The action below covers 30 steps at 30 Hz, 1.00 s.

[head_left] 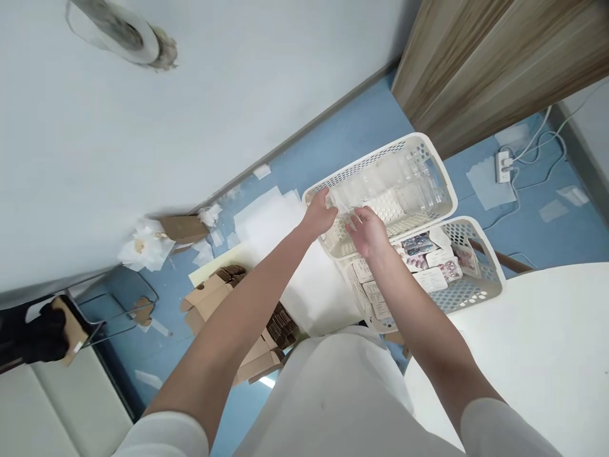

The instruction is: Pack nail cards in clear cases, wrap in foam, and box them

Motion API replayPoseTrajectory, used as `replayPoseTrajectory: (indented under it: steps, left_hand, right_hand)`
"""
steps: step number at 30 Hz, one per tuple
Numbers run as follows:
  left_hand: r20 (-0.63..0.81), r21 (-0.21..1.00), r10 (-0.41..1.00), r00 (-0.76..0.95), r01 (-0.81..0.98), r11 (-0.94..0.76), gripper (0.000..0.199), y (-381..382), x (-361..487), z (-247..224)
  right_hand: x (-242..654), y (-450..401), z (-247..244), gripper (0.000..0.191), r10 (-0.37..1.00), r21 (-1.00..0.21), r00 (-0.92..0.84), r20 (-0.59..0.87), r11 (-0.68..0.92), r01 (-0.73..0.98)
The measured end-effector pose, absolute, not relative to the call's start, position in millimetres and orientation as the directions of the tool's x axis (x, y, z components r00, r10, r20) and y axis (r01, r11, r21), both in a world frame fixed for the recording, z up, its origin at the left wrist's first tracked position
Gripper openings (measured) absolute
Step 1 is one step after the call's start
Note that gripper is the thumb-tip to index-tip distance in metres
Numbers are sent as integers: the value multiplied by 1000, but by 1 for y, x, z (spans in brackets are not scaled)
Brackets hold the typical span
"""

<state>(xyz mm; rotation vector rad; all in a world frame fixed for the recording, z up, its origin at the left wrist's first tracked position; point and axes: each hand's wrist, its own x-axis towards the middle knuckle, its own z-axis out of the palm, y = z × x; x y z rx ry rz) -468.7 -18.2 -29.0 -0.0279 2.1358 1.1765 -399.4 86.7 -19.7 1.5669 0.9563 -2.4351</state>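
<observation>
Head view: left hand [321,214] has half-curled fingers (grip unclear), right hand [370,235] loosely parted ones, over clear containers [419,192] inside the far basket [440,164]. Crowding could make neighbours snag if one is pulled.

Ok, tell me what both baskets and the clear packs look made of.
Far basket: probably plastic, pale and smooth, moulded with rows of holes.
Near basket: likely the same, similarly perforated.
Clear packs: seemingly thin, glossy plastic, being see-through with bright glints; exact type can't be told.
</observation>
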Motion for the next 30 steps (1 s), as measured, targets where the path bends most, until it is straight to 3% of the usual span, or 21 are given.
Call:
replayPoseTrajectory:
  steps: [6, 13, 19, 23, 30]
  left_hand:
    - [-506, 747, 332, -796, -211, 631, 62, -14, -466, -50]
    - [-530, 743, 303, -792, -261, 617, 60, -11, -463, -36]
    - [-456, 771, 270, -848, -225, 595, 47, -16, -444, -5]
    - [-374, 852, 255, -891, -222, 474, 43, -31, -416, 20]
    - [-297, 955, 281, -913, -277, 109, 40, -73, -345, 57]
  right_hand:
    - [-404, 81, -32, 45, 280, -485, -478, -833, -785, 385]
    - [-395, 83, -17, 66, 231, -460, -503, -833, -794, 397]
    - [-367, 66, 12, 58, 306, -549, -555, -774, -761, 345]
    - [-338, 47, 29, 55, 424, -660, -586, -690, -702, 269]
    - [-259, 6, 75, 36, 617, -866, -673, -408, -494, 72]
